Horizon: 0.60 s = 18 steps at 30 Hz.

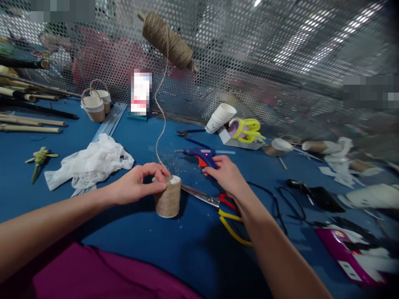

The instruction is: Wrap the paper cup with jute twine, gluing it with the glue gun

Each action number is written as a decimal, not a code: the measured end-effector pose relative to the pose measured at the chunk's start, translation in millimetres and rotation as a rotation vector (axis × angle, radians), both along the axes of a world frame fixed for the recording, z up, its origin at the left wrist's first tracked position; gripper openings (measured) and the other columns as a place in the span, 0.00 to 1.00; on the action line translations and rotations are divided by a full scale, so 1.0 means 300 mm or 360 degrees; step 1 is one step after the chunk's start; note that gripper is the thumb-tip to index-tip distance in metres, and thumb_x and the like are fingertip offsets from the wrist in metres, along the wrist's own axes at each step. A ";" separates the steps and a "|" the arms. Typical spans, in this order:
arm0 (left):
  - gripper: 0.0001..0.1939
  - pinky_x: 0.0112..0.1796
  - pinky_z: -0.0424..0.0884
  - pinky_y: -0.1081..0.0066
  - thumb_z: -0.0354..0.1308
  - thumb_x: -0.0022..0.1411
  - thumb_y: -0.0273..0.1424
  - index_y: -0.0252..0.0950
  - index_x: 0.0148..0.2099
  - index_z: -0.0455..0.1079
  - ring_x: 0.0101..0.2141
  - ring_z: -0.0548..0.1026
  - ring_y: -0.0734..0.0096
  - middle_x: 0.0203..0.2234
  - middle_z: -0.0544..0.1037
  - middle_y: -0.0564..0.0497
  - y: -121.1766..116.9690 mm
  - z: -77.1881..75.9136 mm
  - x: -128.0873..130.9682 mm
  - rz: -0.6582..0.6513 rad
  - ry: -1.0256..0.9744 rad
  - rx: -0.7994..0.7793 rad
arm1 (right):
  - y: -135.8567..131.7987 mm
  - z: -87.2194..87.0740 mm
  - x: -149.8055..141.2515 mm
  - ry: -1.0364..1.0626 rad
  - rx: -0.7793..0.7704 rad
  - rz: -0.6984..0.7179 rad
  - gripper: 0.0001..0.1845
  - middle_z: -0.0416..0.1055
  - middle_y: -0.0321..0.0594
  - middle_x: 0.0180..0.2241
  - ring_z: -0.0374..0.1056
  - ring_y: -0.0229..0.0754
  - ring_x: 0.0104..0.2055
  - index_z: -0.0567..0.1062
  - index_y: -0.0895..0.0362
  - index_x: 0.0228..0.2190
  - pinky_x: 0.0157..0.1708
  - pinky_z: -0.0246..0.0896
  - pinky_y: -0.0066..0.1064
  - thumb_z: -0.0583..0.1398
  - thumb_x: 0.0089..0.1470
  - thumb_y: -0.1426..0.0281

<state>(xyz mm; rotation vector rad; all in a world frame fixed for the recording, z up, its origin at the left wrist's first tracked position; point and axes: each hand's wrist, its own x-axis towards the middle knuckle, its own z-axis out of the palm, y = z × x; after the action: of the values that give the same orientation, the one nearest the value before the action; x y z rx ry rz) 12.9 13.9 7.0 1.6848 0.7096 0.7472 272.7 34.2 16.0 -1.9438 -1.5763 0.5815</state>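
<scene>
My left hand (149, 178) pinches the rim of a small paper cup (168, 200) wrapped in brown twine, which stands on the blue table. A strand of twine (160, 104) runs from the cup's rim up to a large twine spool (166, 39) on a rod at the mesh wall. My right hand (222, 170) is closed around the handle of a blue glue gun (201, 153) with an orange trigger and a small red light. The gun's nozzle points left, apart from the cup. Scissors (202, 196) with red and yellow handles lie between the cup and my right forearm.
White lace (96, 162) lies at the left, near two small twine baskets (93, 107). Stacked paper cups (220, 117), pliers (187, 133) and a box of yellow-handled scissors (245, 131) stand behind the gun. Black cord and a purple power strip (346, 255) are at right.
</scene>
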 end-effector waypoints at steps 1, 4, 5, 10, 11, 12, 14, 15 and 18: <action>0.07 0.50 0.61 0.56 0.55 0.58 0.31 0.33 0.29 0.66 0.49 0.67 0.62 0.42 0.71 0.43 0.000 0.000 0.000 -0.0001 -0.0001 -0.0008 | -0.028 0.017 -0.003 0.0108 0.0010 0.0011 0.12 0.73 0.38 0.26 0.68 0.38 0.24 0.66 0.57 0.34 0.24 0.63 0.29 0.59 0.43 0.71; 0.06 0.51 0.61 0.57 0.54 0.58 0.30 0.34 0.29 0.65 0.49 0.68 0.63 0.42 0.71 0.44 -0.001 0.002 -0.001 0.0023 -0.0025 0.0006 | -0.116 0.068 -0.019 0.0553 -0.0008 0.0074 0.16 0.70 0.36 0.24 0.67 0.38 0.24 0.68 0.58 0.34 0.24 0.63 0.30 0.62 0.43 0.63; 0.06 0.51 0.60 0.58 0.54 0.58 0.29 0.34 0.30 0.65 0.49 0.68 0.63 0.42 0.71 0.44 -0.002 0.003 -0.002 0.0040 -0.0041 0.0021 | -0.143 0.082 -0.027 0.0729 -0.0076 0.0099 0.16 0.67 0.33 0.19 0.64 0.36 0.21 0.69 0.58 0.31 0.22 0.62 0.29 0.63 0.41 0.62; 0.06 0.52 0.59 0.57 0.54 0.59 0.29 0.35 0.30 0.64 0.52 0.65 0.62 0.42 0.72 0.44 0.005 0.001 -0.005 0.0196 -0.0073 0.0135 | -0.251 0.083 -0.084 0.0734 -0.0022 0.0253 0.14 0.65 0.32 0.17 0.60 0.34 0.16 0.71 0.57 0.32 0.16 0.58 0.27 0.61 0.47 0.60; 0.05 0.53 0.58 0.56 0.54 0.59 0.29 0.35 0.30 0.64 0.52 0.65 0.62 0.43 0.71 0.44 0.008 -0.003 -0.005 0.0243 -0.0060 0.0173 | -0.267 0.070 -0.095 0.0622 0.0008 0.0313 0.13 0.66 0.32 0.17 0.60 0.33 0.16 0.72 0.56 0.33 0.16 0.58 0.27 0.60 0.48 0.60; 0.05 0.54 0.57 0.55 0.54 0.59 0.29 0.35 0.31 0.64 0.52 0.64 0.62 0.43 0.71 0.44 0.010 -0.007 -0.005 0.0289 -0.0041 0.0215 | -0.281 0.055 -0.105 0.0504 0.0080 0.0351 0.13 0.66 0.32 0.18 0.60 0.33 0.16 0.72 0.55 0.34 0.17 0.59 0.27 0.59 0.49 0.60; 0.05 0.55 0.54 0.53 0.54 0.58 0.30 0.35 0.31 0.64 0.52 0.63 0.61 0.43 0.71 0.44 0.014 -0.017 -0.004 0.0362 -0.0001 0.0301 | -0.303 0.021 -0.118 0.0317 0.0265 0.0412 0.12 0.65 0.32 0.16 0.60 0.35 0.15 0.73 0.54 0.33 0.17 0.60 0.28 0.58 0.50 0.59; 0.05 0.55 0.53 0.52 0.54 0.58 0.30 0.35 0.31 0.64 0.52 0.63 0.61 0.43 0.71 0.44 0.016 -0.022 -0.004 0.0384 0.0014 0.0331 | -0.310 0.004 -0.121 0.0233 0.0359 0.0427 0.12 0.64 0.32 0.16 0.61 0.36 0.16 0.73 0.54 0.31 0.17 0.59 0.29 0.58 0.50 0.59; 0.06 0.54 0.55 0.52 0.53 0.59 0.31 0.35 0.30 0.64 0.52 0.63 0.61 0.43 0.70 0.43 0.018 -0.028 -0.004 0.0382 0.0016 0.0336 | -0.321 -0.029 -0.120 0.0047 0.0507 0.0464 0.11 0.63 0.33 0.15 0.63 0.39 0.18 0.73 0.53 0.28 0.17 0.59 0.31 0.58 0.50 0.58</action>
<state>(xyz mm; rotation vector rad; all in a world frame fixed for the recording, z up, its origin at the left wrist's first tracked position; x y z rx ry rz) 11.6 19.4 -1.4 1.8132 0.8752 1.0115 236.6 -62.1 7.4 -1.4797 -1.8236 0.4378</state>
